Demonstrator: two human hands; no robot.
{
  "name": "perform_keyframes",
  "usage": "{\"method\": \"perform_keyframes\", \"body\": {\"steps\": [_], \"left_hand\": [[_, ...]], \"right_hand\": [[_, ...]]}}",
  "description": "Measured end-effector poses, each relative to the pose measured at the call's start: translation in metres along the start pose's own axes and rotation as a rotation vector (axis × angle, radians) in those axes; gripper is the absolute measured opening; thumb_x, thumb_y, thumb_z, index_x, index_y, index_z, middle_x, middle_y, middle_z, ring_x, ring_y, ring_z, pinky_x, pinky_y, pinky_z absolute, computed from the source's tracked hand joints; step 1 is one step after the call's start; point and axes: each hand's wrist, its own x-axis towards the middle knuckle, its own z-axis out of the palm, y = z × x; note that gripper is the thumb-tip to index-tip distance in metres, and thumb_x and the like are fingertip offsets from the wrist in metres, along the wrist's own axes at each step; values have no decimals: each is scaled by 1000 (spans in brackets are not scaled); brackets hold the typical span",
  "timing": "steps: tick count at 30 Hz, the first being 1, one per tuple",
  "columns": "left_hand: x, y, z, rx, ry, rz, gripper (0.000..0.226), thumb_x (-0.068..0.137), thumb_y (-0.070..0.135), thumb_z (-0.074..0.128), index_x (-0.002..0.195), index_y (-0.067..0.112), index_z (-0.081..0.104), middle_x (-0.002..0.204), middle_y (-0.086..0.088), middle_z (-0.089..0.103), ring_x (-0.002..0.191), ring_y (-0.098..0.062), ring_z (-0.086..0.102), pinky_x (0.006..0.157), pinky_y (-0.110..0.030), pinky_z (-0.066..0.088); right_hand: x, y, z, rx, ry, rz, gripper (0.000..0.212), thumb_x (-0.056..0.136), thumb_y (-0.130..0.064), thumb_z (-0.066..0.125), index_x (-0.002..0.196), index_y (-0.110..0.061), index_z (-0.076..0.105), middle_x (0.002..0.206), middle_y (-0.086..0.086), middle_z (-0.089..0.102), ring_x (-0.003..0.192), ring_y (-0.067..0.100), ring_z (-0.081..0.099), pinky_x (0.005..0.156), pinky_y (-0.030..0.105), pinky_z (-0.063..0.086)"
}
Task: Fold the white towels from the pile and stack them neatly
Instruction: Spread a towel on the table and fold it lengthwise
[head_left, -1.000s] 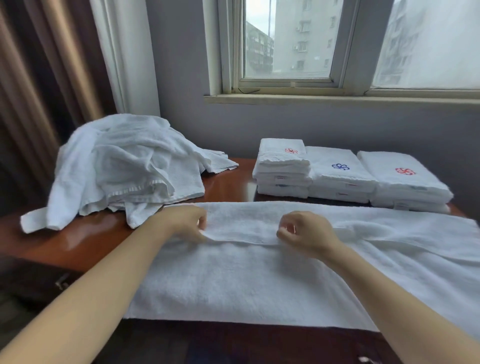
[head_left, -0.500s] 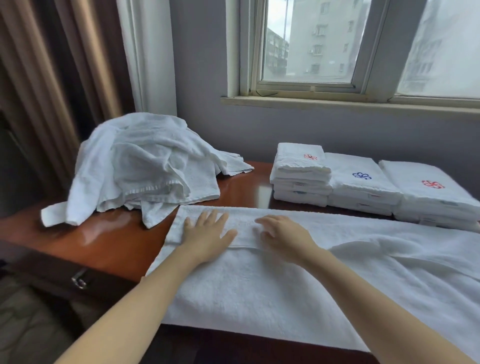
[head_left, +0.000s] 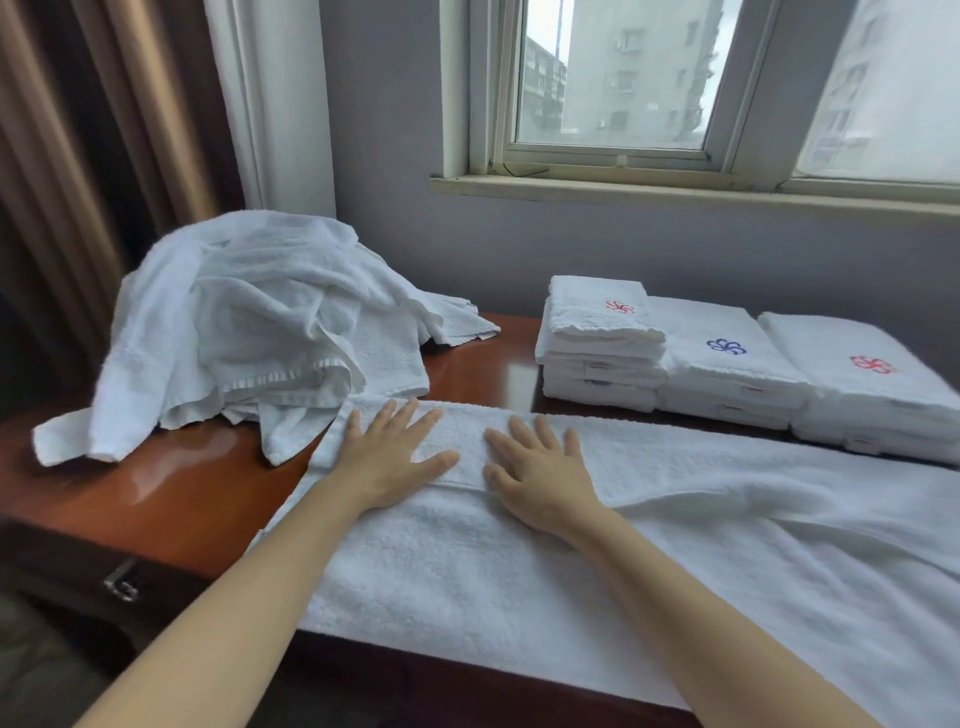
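A long white towel (head_left: 519, 561) lies spread across the wooden table (head_left: 171, 499), its far edge folded over toward me. My left hand (head_left: 389, 457) presses flat on that folded strip near the towel's left end, fingers spread. Beside it, my right hand (head_left: 540, 473) also lies flat on the fold. A heap of unfolded white towels (head_left: 249, 322) sits at the back left. Three stacks of folded towels stand at the back right: one with a red emblem (head_left: 602, 338), one with a blue emblem (head_left: 727, 358), one more with a red emblem (head_left: 872, 379).
A grey wall and window sill (head_left: 675, 192) rise behind the table. Brown curtains (head_left: 78, 156) hang at the left. A drawer handle (head_left: 122, 584) shows on the table's front left. The towel's right part lies rumpled toward the frame edge.
Both hands went from pinching the towel's folded edge to lying flat on it. They have slid left along the fold toward the towel's end.
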Motion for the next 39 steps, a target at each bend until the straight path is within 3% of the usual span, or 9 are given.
{"method": "perform_keyframes", "body": {"steps": [4, 9, 12, 16, 22, 27, 33, 37, 39], "left_hand": [[-5, 20, -6, -87, 47, 16, 67, 94, 64, 35, 154, 37, 21, 165, 7, 8, 151, -12, -3, 121, -50, -7], [-18, 91, -12, -376, 286, 241, 39, 93, 39, 58, 131, 31, 57, 139, 15, 52, 133, -7, 42, 104, -29, 34], [-25, 139, -18, -489, 287, 366, 32, 91, 37, 62, 122, 32, 62, 126, 19, 59, 116, -1, 53, 93, -24, 43], [-28, 202, -17, -495, 242, 551, 37, 87, 35, 67, 124, 35, 61, 126, 21, 59, 116, 2, 52, 95, -21, 44], [-25, 267, -1, -246, 152, 681, 65, 84, 7, 54, 142, 35, 44, 142, 16, 41, 123, -9, 48, 89, -31, 47], [-14, 287, 13, -134, 227, 664, 66, 85, -3, 43, 138, 37, 47, 136, 16, 49, 111, -13, 57, 79, -29, 47], [-8, 297, 13, -209, 304, 569, 27, 95, 24, 53, 120, 33, 55, 111, 12, 68, 92, -17, 64, 71, -30, 46], [-7, 304, 7, -200, 331, 540, 13, 93, 38, 54, 102, 29, 57, 96, 11, 67, 85, -17, 61, 65, -28, 42], [-8, 306, 6, -207, 337, 586, 12, 88, 38, 58, 86, 27, 54, 88, 11, 63, 80, -15, 58, 62, -27, 40]], "right_hand": [[-14, 13, -29, 193, -51, -29, 46, 97, -32, 47, 143, -31, 45, 150, -7, 42, 142, 16, 31, 115, 38, 22], [-65, 46, -59, 348, 398, 76, 33, 88, -13, 51, 106, -34, 68, 110, -19, 67, 101, 2, 58, 81, 24, 45], [-100, 78, -70, 374, 576, 138, 28, 82, -8, 56, 83, -35, 61, 84, -17, 63, 79, 3, 56, 65, 19, 42], [-143, 125, -77, 280, 597, 252, 28, 80, -9, 58, 81, -37, 55, 78, -18, 58, 74, -2, 53, 61, 17, 36], [-190, 174, -85, 154, 524, 412, 36, 78, -9, 57, 106, -31, 63, 96, -17, 57, 92, 4, 52, 74, 28, 48], [-214, 203, -89, 101, 422, 498, 41, 79, -11, 57, 116, -29, 63, 114, -14, 60, 108, 9, 55, 78, 28, 46], [-218, 222, -92, 34, 484, 540, 32, 85, -14, 55, 112, -26, 67, 116, -12, 63, 108, 15, 58, 87, 33, 46], [-216, 237, -96, -63, 501, 576, 32, 82, -4, 50, 100, -21, 71, 103, -6, 66, 99, 22, 59, 74, 30, 42], [-215, 241, -107, -94, 658, 558, 28, 77, 3, 51, 82, -15, 72, 87, -2, 68, 85, 27, 60, 65, 31, 39]]}}
